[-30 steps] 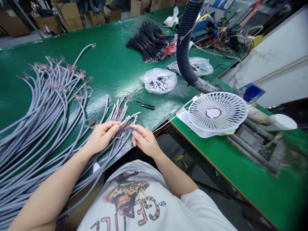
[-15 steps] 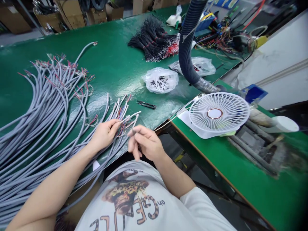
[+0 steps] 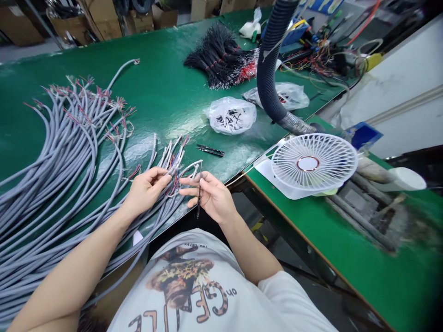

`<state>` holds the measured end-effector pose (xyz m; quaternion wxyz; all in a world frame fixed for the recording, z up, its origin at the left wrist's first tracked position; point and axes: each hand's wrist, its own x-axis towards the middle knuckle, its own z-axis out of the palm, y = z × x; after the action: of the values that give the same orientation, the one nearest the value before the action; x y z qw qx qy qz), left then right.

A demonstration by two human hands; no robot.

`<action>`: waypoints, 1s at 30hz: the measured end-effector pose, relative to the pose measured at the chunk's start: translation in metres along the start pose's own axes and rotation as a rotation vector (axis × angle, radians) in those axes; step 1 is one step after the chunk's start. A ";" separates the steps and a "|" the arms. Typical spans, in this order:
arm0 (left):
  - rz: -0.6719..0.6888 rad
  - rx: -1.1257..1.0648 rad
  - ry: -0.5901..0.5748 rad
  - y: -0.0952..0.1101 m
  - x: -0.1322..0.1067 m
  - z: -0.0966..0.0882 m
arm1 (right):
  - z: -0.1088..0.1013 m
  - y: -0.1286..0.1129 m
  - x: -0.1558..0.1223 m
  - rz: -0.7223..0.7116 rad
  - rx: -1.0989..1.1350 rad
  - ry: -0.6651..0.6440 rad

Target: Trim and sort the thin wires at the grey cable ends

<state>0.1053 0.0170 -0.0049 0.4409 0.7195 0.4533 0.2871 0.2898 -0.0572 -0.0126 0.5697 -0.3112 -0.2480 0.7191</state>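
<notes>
Evidently, a grey cable (image 3: 190, 165) is pinched near its stripped end between the thumb and curled forefinger of the left hand (image 3: 146, 188), whose forearm is stretched in from the near left. In the right hand (image 3: 218, 198), a slim dark tool (image 3: 199, 203) is gripped under the thumb, its thin tip pointed toward the far side, the other fingers spread leftward. Both hands are held close together by the near edge of the green table (image 3: 155, 69). Beyond them, black snips (image 3: 211, 151) are laid; farther left, more cables (image 3: 79, 143) are bunched.
</notes>
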 end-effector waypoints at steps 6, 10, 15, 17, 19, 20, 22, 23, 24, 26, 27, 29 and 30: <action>0.009 0.041 0.035 0.006 -0.002 -0.003 | -0.003 0.004 0.000 -0.039 0.006 -0.035; 0.030 0.050 0.018 0.007 -0.002 -0.004 | -0.003 0.007 -0.003 -0.112 -0.118 -0.047; 0.034 0.057 0.004 0.007 -0.003 -0.005 | -0.002 0.009 -0.006 -0.249 -0.304 -0.059; 0.027 0.059 -0.010 0.008 -0.003 -0.006 | -0.002 0.010 -0.005 -0.281 -0.430 -0.013; 0.017 0.052 -0.032 0.009 -0.004 -0.008 | -0.003 0.011 -0.004 -0.300 -0.590 0.057; 0.012 0.044 -0.043 0.009 -0.004 -0.009 | -0.004 0.012 -0.004 -0.308 -0.671 0.086; 0.003 0.022 -0.062 0.009 -0.004 -0.011 | -0.004 0.014 -0.002 -0.349 -0.815 0.121; 0.001 0.011 -0.070 0.010 -0.004 -0.011 | -0.004 0.015 -0.001 -0.389 -0.878 0.126; 0.000 0.002 -0.078 0.010 -0.003 -0.012 | -0.004 0.015 0.000 -0.434 -0.932 0.127; -0.001 -0.010 -0.095 0.010 -0.003 -0.012 | -0.002 0.016 0.002 -0.513 -1.009 0.130; 0.000 -0.012 -0.104 0.010 -0.003 -0.013 | -0.002 0.016 0.003 -0.535 -1.034 0.132; -0.003 -0.011 -0.125 0.011 -0.004 -0.013 | -0.002 0.017 0.004 -0.545 -1.065 0.144; -0.007 -0.011 -0.134 0.012 -0.004 -0.013 | -0.002 0.017 0.005 -0.543 -1.075 0.152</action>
<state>0.0977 0.0161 0.0113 0.4753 0.7331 0.4235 0.2394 0.2789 -0.0560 -0.0268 0.5118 -0.5317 -0.6056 0.2978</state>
